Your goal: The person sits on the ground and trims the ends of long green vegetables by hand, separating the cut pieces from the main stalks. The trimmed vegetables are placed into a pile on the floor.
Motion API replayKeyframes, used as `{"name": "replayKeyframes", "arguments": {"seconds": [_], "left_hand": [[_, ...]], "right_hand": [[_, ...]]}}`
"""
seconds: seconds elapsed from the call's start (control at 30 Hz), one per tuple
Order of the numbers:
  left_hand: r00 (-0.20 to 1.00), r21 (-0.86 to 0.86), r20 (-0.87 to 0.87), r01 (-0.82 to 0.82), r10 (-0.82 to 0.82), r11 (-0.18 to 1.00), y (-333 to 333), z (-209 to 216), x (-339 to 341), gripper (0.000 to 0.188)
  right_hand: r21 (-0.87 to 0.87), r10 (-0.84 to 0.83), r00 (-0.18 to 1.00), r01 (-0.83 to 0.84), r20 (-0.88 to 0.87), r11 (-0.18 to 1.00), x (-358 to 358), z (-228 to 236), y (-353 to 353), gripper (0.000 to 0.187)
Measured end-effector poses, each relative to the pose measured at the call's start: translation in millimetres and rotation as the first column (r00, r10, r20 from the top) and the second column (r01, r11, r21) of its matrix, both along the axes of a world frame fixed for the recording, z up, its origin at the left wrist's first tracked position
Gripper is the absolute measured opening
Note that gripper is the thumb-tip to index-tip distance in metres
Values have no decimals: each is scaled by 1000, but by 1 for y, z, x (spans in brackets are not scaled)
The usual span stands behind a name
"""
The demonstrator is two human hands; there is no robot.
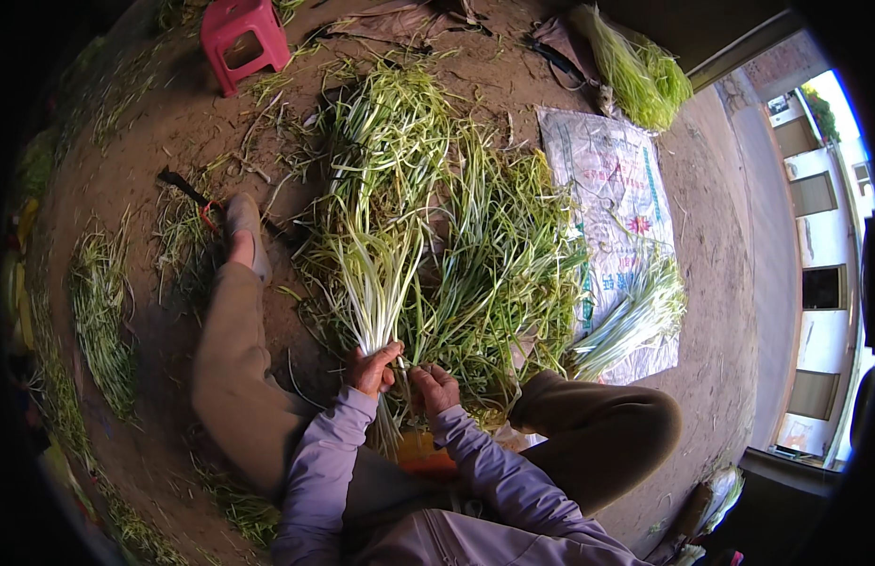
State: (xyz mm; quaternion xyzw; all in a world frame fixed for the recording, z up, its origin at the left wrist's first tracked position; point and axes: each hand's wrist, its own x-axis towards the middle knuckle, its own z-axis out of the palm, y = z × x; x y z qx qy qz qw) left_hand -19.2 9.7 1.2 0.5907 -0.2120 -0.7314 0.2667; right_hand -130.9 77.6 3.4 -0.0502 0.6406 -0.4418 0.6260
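My left hand [367, 370] is closed round a bunch of long white-stemmed greens [373, 292] that look like chives. Their leaves fan away from me, and thin root ends hang below the fist. Close beside it on the right, my right hand [435, 389] has its fingers pinched together near a pale stem at the bunch's edge. What lies between those fingertips is too small to make out. Beyond both hands spreads a large heap of loose green and yellowish leaves [513, 255], with another thick pile [390, 141] farther off.
A printed white sack [612, 174] lies flat at the right, with a tidy bundle of white-stemmed greens [635, 316] on its near end. More pale greens [626, 71] lie at the far right. A pink stool [246, 42] stands far left. Scattered leaves [102, 321] litter the dirt floor.
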Motion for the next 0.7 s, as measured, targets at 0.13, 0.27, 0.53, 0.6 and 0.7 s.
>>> {"name": "replayKeyframes", "arguments": {"seconds": [0.13,0.27,0.53,0.6,0.7], "left_hand": [[997,-33,-30,-74,74,997,2,0,1,21],[985,-120,-44,-169,165,978,-4,1,2,19],[956,-192,-145,-279,253,941,-23,25,17,15],[964,-254,-167,-245,207,936,-26,33,28,15],[967,-249,-240,-151,90,957,-21,33,26,16]], "right_hand": [[111,-173,985,175,-26,978,1,4,-1,17],[239,-196,964,237,-181,942,-10,-37,19,19],[388,245,645,88,-724,917,-60,-87,60,32],[442,403,546,-65,-734,895,-60,-65,45,31],[169,301,706,-252,-641,953,-53,-28,23,26]]}}
